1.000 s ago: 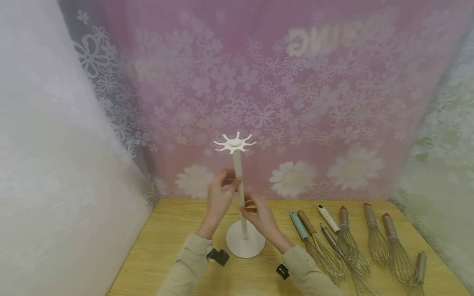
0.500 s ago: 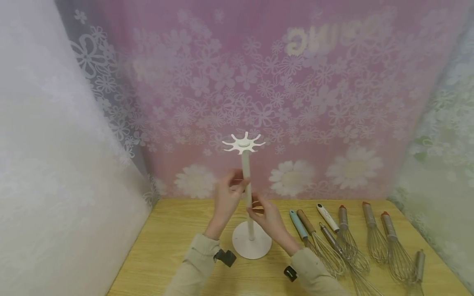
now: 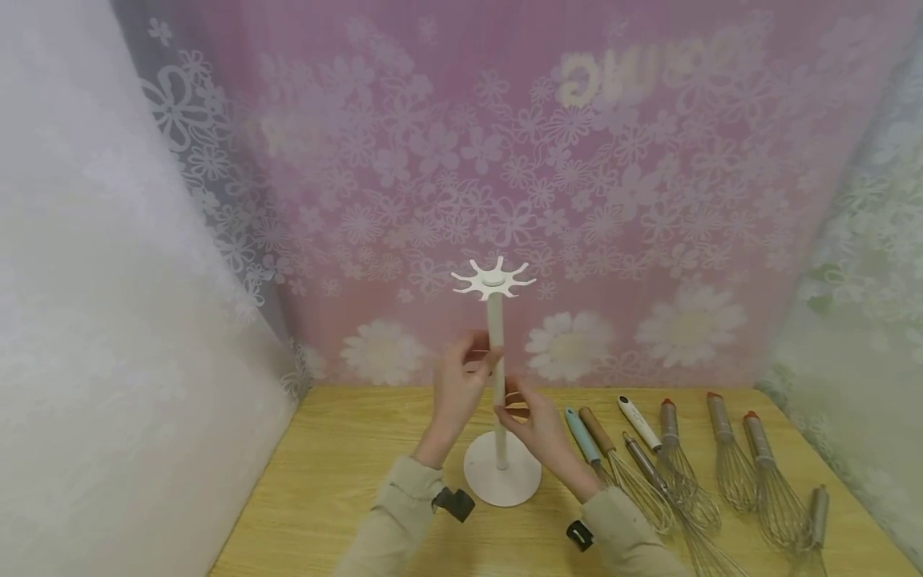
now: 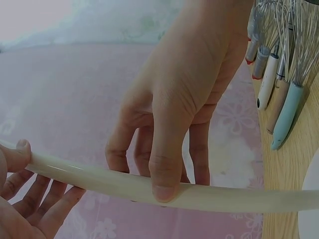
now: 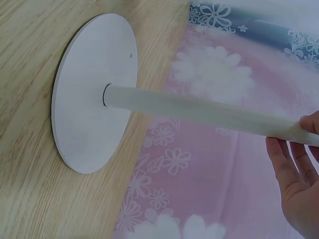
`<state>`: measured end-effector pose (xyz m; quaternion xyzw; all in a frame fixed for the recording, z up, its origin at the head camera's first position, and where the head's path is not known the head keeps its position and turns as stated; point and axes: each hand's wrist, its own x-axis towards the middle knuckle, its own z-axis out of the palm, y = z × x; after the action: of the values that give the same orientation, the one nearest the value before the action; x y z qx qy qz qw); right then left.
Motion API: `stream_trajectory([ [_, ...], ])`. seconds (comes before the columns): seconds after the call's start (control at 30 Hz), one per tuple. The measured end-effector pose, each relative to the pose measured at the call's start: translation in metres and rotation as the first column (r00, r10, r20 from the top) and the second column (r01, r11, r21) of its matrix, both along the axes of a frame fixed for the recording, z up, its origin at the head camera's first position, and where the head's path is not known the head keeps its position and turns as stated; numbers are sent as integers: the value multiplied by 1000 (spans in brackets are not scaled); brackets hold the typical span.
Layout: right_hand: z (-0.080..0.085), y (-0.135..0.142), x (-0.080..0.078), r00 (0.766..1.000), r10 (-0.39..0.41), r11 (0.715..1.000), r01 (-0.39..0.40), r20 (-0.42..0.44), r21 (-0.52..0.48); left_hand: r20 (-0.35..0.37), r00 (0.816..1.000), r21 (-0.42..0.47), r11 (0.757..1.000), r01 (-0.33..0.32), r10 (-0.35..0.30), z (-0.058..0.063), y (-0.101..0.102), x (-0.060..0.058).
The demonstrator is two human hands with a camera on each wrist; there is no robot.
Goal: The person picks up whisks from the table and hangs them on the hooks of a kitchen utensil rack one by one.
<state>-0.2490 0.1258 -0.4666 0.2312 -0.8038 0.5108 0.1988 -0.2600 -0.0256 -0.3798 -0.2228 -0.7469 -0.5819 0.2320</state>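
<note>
Table (image 3: 339, 465), yellowish wood; far edge runs along the foot of a pink flowered backdrop (image 3: 404, 176). White sheet (image 3: 108, 280) closes off the left, pale floral sheet (image 3: 865, 320) the right. Most room lies left of the stand (image 3: 496, 320), wood grain showing from its foot across to the white sheet; narrower gap on the right, where whisks (image 3: 669, 429) begin near the right forearm.

Stand upright on the tabletop, between white sheet and whisks, well in from the left edge. Off-white and smooth: flat round base (image 3: 502, 487), slim pole (image 5: 199, 112) with a thin dark line at the joint, star-shaped top (image 3: 493, 280) of slender prongs. Pole looks bowed from the left wrist (though it reads straight from the head).

Left hand (image 3: 457, 381) grips the pole higher up; right hand (image 3: 537, 421) pinches it lower, between top and base, thumb on one side, fingers on the other. Beige sleeves (image 3: 400, 501), a dark fitting (image 3: 454, 503) by each cuff.

Counts: one stand, eight prongs by eye; two hands; eight whisks, three with red-tipped grey handles, one teal, one brown, one white, two bare metal
</note>
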Motion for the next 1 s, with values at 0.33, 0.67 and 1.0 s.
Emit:
stream_trajectory([
  [0.33, -2, 5, 1, 998, -18, 1000, 19, -61, 7, -34, 999, 4, 1000, 2, -2, -1, 7, 2],
  [0.67, -1, 13, 3, 997, 5, 1000, -5, -75, 9, -26, 1000, -10, 1000, -3, 3, -1, 13, 3],
  [1.0, -5, 18, 1, 999, 6, 1000, -7, -46, -5, -9, 1000, -26, 1000, -12, 12, -2, 14, 2],
])
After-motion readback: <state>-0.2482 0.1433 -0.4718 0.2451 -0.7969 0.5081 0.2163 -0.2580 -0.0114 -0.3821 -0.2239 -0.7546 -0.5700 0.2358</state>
